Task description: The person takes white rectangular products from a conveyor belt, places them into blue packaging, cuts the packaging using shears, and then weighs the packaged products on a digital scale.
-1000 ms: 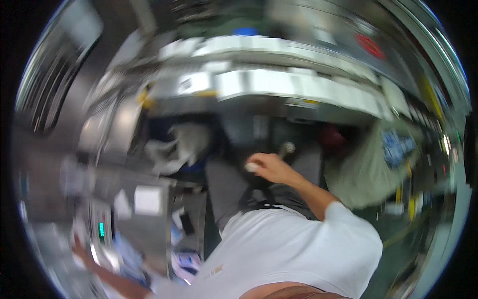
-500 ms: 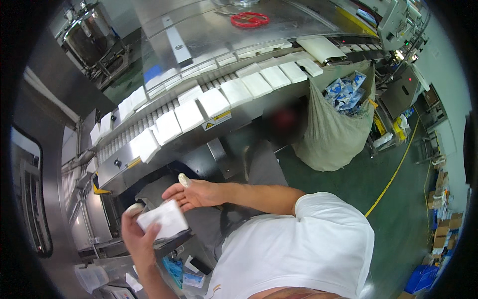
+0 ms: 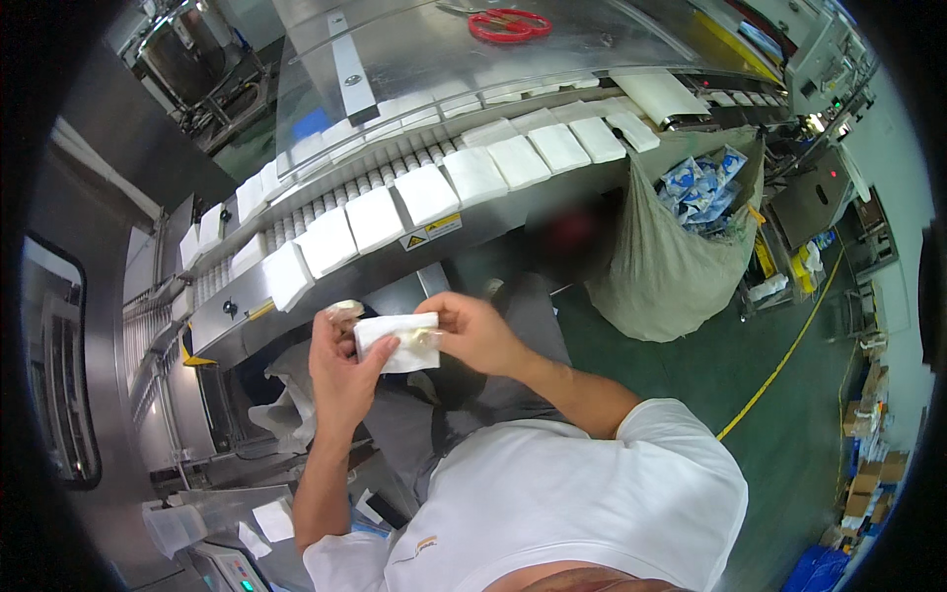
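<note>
Between my two hands, above my lap, is a small white folded pad (image 3: 395, 340) that looks soft and flat. My left hand (image 3: 340, 365) grips it at the left side, with the thumb across its front. My right hand (image 3: 478, 333) pinches its right edge, where something pale and partly see-through covers the front; I cannot make out what it is. A pale covering shows on a left fingertip. Just beyond my hands, a row of similar white folded pads (image 3: 376, 220) lies along the near ledge of a roller conveyor (image 3: 314, 204).
A large cloth sack (image 3: 651, 266) with blue and white wrappers stands at the right. Red-handled scissors (image 3: 508, 27) lie on the clear cover over the machine. Low at the left are a scale (image 3: 232, 567) and a clear plastic tub (image 3: 170, 528).
My left hand has risen and moved right with the pad. My right hand, open and apart before, has moved right and now pinches the pad's right edge.
</note>
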{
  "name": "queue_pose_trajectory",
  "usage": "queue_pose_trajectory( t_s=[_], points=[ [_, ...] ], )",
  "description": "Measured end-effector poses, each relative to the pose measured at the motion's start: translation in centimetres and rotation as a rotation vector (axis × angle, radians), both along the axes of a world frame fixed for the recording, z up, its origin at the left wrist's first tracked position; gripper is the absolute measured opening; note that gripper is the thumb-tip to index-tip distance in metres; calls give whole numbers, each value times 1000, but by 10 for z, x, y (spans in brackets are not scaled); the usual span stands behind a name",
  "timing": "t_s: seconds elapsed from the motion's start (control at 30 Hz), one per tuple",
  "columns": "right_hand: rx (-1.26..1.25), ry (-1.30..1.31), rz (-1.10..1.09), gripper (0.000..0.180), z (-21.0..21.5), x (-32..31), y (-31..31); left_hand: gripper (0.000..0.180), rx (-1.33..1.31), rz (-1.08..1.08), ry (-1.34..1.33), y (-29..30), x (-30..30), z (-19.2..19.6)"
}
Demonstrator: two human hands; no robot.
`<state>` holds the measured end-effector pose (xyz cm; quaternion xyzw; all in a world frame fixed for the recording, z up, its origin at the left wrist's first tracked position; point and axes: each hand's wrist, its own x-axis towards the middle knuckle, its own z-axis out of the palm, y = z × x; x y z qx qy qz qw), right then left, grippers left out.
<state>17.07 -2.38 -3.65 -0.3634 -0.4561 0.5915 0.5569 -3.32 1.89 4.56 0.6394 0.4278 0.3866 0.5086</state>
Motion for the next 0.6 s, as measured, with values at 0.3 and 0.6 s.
queue_pose_trajectory(
  t_s=[0.3, 0.6],
  points=[
    [-129, 11, 71, 32, 9, 24, 11, 52, 43, 23, -12, 12, 17, -6],
    [-52, -407, 160, 30, 88, 23, 143, 81, 2, 338, -211, 82, -18, -2]
  ],
)
